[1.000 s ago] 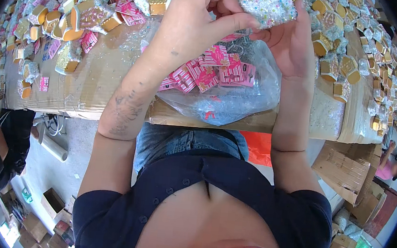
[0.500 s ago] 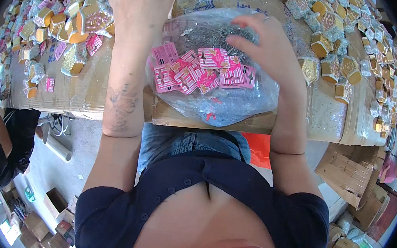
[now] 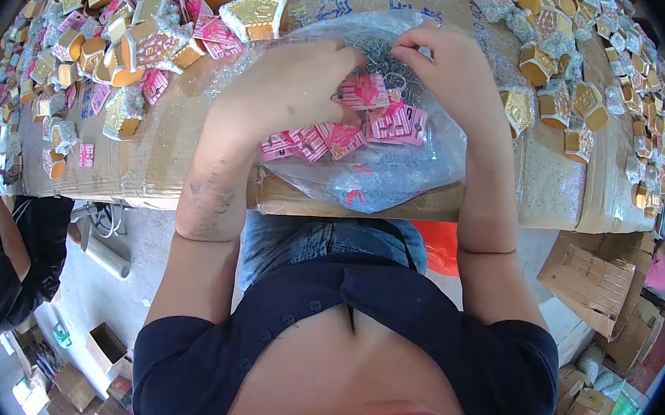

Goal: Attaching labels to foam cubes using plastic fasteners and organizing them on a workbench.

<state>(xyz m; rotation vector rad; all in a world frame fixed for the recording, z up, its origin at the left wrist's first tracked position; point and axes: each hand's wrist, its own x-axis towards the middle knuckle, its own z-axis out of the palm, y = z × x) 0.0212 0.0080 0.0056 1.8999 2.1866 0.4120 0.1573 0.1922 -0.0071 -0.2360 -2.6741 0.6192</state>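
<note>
A clear plastic bag (image 3: 367, 183) lies spread at the near edge of the cardboard-covered table. Pink-and-white striped cards (image 3: 345, 139) overlap on it, with a tangle of thin silvery wire pieces (image 3: 375, 52) behind them. Reaching across the bag from the left, my left hand (image 3: 292, 84) has its fingers closed around one pink card (image 3: 365, 92) on top of the pile. Over the wire pieces, my right hand (image 3: 450, 67) pinches thumb and forefinger together; whatever sits between the tips is too small to tell. A small wire loop (image 3: 395, 81) shows just beside those fingertips.
Gold house-shaped ornaments with glittery trim (image 3: 156, 42) heap up on the left, some with pink cards. More ornaments (image 3: 555, 101) cover the right side. A person in black (image 3: 15, 257) is at the far left. Cardboard boxes (image 3: 593, 285) stand on the floor.
My left hand has come right and nearer, from beyond the bag onto the cards. My right fingers have closed into a pinch. A gold ornament with a pink card now shows at the upper left.
</note>
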